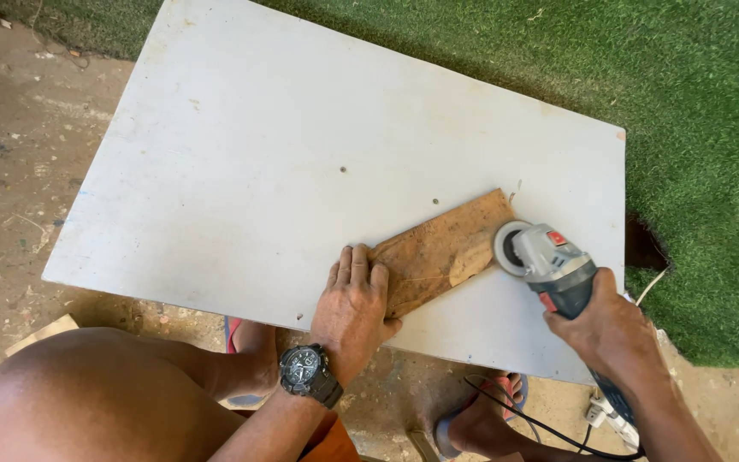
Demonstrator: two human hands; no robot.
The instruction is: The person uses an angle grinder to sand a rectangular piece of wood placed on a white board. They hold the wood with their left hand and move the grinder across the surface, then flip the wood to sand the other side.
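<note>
A flat brown piece of wood (442,248) lies on a large white board (301,154). My left hand (354,304), with a dark wristwatch (308,373) on the wrist, presses down on the wood's near left end. My right hand (611,329) grips a grey and blue angle grinder (549,261). The grinder's round disc head touches the right edge of the wood.
Green artificial turf (694,111) covers the ground at the back and right. Bare dirt floor (10,171) lies at the left. A black cable (540,423) and a white plug strip (609,415) lie near my sandalled feet. My bare knee (87,393) fills the lower left.
</note>
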